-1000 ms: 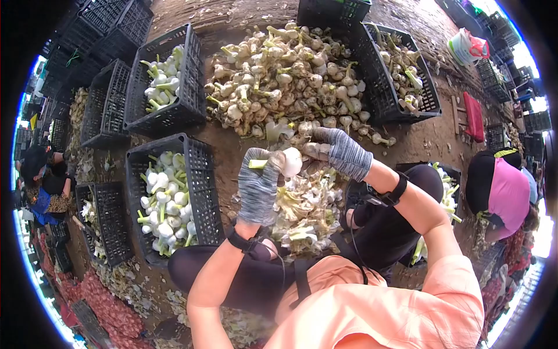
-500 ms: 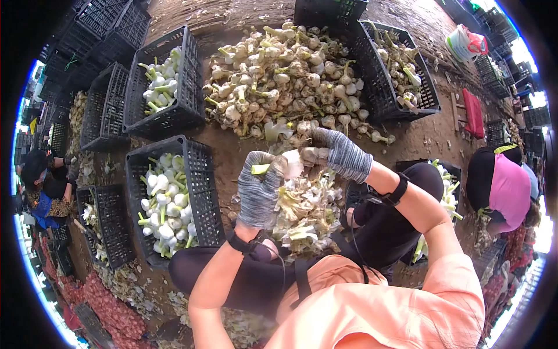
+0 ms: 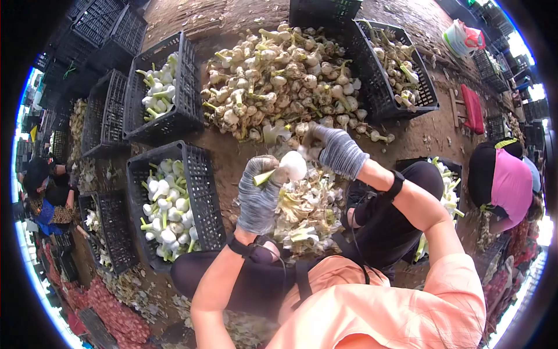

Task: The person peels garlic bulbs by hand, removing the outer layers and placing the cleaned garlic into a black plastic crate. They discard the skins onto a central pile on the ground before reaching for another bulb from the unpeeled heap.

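My grey-gloved left grip (image 3: 257,191) holds a smooth white garlic bulb (image 3: 294,165) above pale papery peelings (image 3: 309,210), grey-gloved right grip (image 3: 343,155) close by, open or closed I can't tell; peeling seems underway, the next move needing steady support.

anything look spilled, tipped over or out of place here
Two or three stray bulbs lie on the ground off the right edge of the big heap. Papery scraps are strewn loose mid-view. The red object at right, maybe a stool, looks tipped: its wooden frame shows sideways.
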The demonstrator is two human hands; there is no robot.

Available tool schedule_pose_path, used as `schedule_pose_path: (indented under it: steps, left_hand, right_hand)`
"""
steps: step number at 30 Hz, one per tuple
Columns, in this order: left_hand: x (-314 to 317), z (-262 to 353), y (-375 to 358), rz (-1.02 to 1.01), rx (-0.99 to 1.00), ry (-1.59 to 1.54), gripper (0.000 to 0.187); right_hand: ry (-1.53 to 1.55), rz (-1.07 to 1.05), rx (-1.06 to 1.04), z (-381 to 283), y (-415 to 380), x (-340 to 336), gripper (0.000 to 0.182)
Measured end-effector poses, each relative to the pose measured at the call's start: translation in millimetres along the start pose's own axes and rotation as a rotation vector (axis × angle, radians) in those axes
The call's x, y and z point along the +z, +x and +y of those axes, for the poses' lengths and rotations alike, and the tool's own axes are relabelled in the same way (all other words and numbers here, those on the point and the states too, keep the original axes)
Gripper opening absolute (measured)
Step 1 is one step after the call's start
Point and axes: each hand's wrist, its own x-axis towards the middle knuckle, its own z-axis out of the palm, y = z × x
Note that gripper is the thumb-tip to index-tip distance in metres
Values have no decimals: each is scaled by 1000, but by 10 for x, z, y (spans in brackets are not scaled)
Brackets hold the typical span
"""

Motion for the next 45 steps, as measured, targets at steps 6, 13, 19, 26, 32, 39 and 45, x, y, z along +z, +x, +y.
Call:
schedule_pose_path:
  steps: [6, 13, 19, 26, 32, 39, 45]
  left_hand:
    - [-142, 34, 11, -21, -306, -421, 22]
    - [-1307, 358, -46, -161, -131, 1171, 21]
    - [-1789, 412, -125, 2, -260, 1461, 38]
    - [-1225, 383, 84, -181, -113, 1185, 43]
    - [-1113, 259, 173, -320, -242, 1259, 49]
    - [-954, 177, 246, -341, -195, 1213, 50]
    - [-724, 62, 274, -99, -104, 946, 69]
  right_hand:
    - [-582, -743, -136, 53, -125, 88, 22]
    - [-619, -641, 127, 184, 225, 318, 33]
    - [-707, -301, 35, 767, 1181, 641, 19]
    - [-671, 66, 160, 865, 2386, 951, 27]
    - [-774, -145, 130, 1144, 2730, 1028, 28]
    - [-677, 12, -47, 1295, 2336, 876, 33]
    - [311, 165, 115, 1011, 1869, 767, 28]
